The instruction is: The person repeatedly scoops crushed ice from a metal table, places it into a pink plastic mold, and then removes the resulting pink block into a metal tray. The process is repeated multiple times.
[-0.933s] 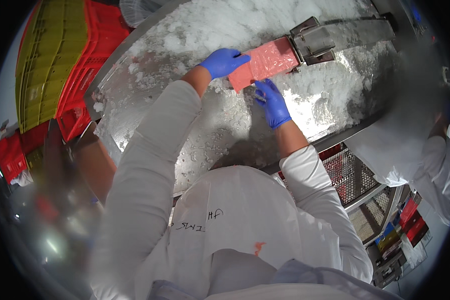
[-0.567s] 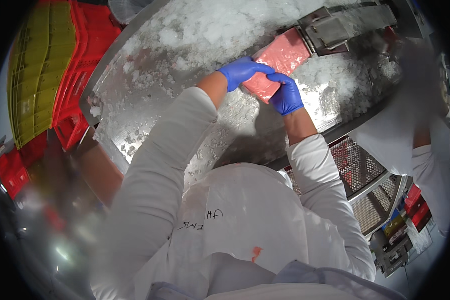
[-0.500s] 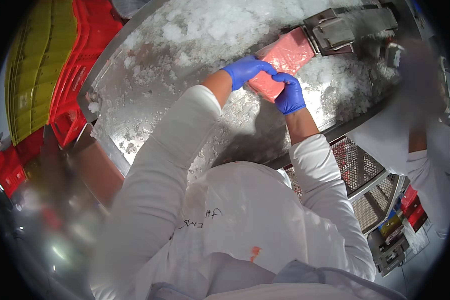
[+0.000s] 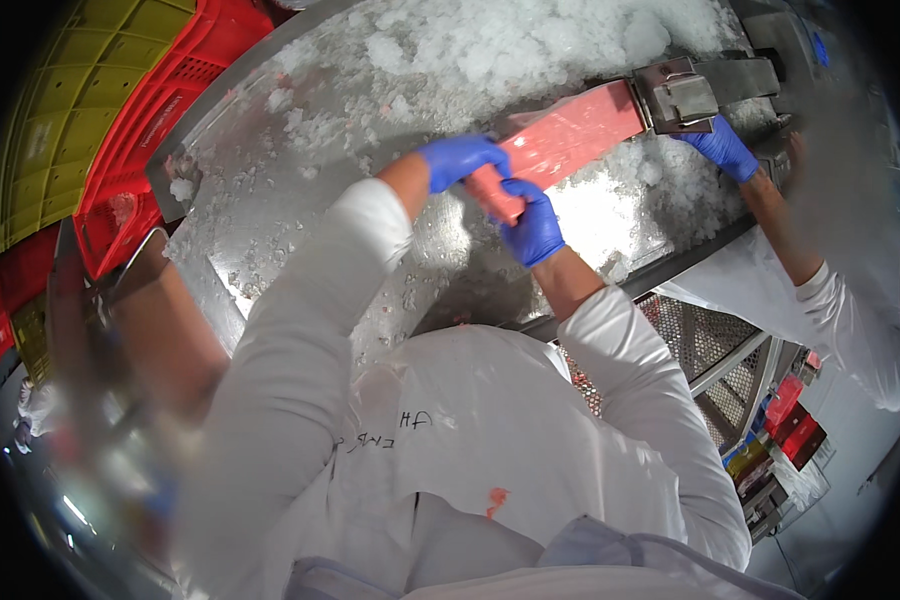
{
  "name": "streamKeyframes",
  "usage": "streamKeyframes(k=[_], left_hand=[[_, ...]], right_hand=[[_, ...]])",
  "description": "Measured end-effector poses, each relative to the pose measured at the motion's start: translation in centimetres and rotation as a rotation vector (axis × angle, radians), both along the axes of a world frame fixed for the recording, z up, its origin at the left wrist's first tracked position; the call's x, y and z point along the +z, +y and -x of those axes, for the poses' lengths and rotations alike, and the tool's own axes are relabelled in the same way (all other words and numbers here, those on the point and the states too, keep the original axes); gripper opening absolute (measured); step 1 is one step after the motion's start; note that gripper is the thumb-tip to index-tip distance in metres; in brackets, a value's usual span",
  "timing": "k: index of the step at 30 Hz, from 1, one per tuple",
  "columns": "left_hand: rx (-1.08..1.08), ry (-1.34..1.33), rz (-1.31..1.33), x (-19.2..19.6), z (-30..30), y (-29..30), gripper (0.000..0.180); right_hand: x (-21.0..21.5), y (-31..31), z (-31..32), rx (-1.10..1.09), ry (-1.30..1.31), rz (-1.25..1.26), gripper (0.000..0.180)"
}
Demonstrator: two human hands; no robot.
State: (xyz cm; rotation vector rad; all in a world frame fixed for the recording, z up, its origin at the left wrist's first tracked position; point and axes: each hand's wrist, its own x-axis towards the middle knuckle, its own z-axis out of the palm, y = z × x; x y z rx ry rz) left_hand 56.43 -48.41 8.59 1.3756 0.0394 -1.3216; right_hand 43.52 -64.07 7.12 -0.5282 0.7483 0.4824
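Observation:
A long, glossy pink slab (image 4: 575, 138), seemingly wrapped in clear film, extends from a metal frame-like holder (image 4: 678, 98) toward me. My left hand (image 4: 466, 163), in a blue glove, closes over its near end from the left. The blue-gloved right hand (image 4: 535, 222) grips the same end from the near side, thumb on top. Both hands sit side by side above the steel table, and their fingertips are partly hidden by the slab. What the slab is made of I cannot tell.
A co-worker's blue-gloved hand (image 4: 722, 150) is at the holder's near side. Crushed ice (image 4: 530, 45) covers the far part of the steel table (image 4: 360, 210). Red crates (image 4: 165, 120) and yellow crates (image 4: 75, 130) stand to the left. Perforated metal steps (image 4: 705, 340) are on the right.
Both my hands have moved left and nearer, still gripping the slab. A longer stretch of it now shows out of the holder. The co-worker's hand has come to the holder.

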Motion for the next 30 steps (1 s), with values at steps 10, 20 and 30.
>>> streamKeyframes(k=[10, 20, 30], left_hand=[[-0.156, -0.362, -0.517, 2.0, 17.4, 33.7, 0.096], [-0.197, -1.04, -1.238, 4.1, 26.9, 32.8, 0.096], [-0.088, -1.001, -1.361, 3.2, 31.6, 36.6, 0.081]], right_hand=[[7.0, 9.8, 3.0, 1.367, -0.796, 0.383, 0.053], [-7.4, 6.3, 1.8, 0.697, -0.706, 1.125, 0.085], [0.0, 6.7, 9.0, 0.916, -0.324, 0.38, 0.037]])
